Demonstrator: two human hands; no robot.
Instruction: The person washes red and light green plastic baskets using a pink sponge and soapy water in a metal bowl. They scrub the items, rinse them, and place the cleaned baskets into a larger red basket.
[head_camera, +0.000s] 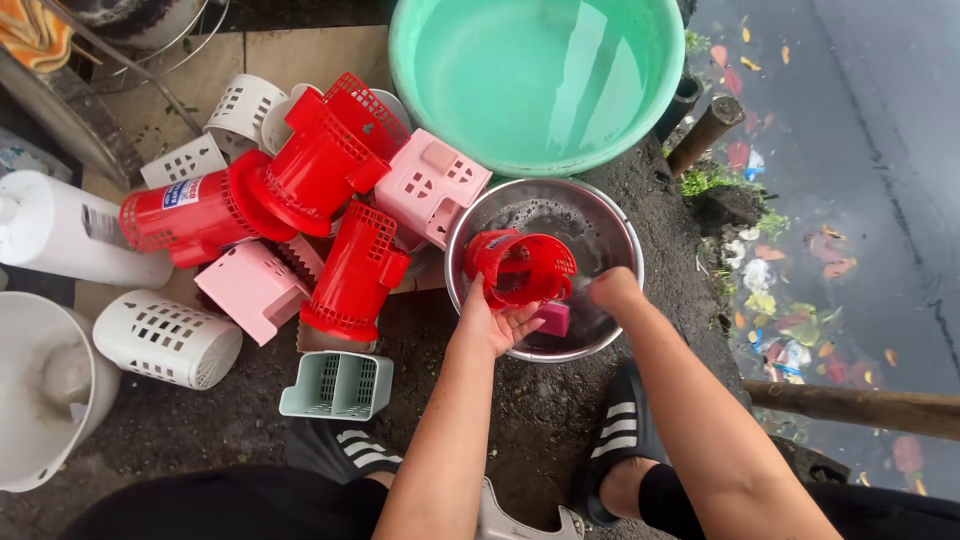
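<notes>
Your left hand (497, 322) has its grip closed under 1 red slotted plastic basket (520, 266), tilted over the round steel bowl (610, 222) of soapy water; your right hand (612, 290) is fisted beside it, contents hidden. A pink sponge (552, 318) lies below, 4 red holders (330, 160) are piled to your left, and 1 smooth green basin (540, 80) of water stands behind.

A white plastic bottle (70, 235) lies on its side at the left edge, just left of the red baskets; it carries a pale rectangular label (100, 225) with small dark print, wrapped round its body near the end that faces the baskets. Touching that bottle's end, a red slotted basket (190, 215) lies tilted and bears a small rectangular sticker (182, 192), white with blue and red marks, on its upper side.
</notes>
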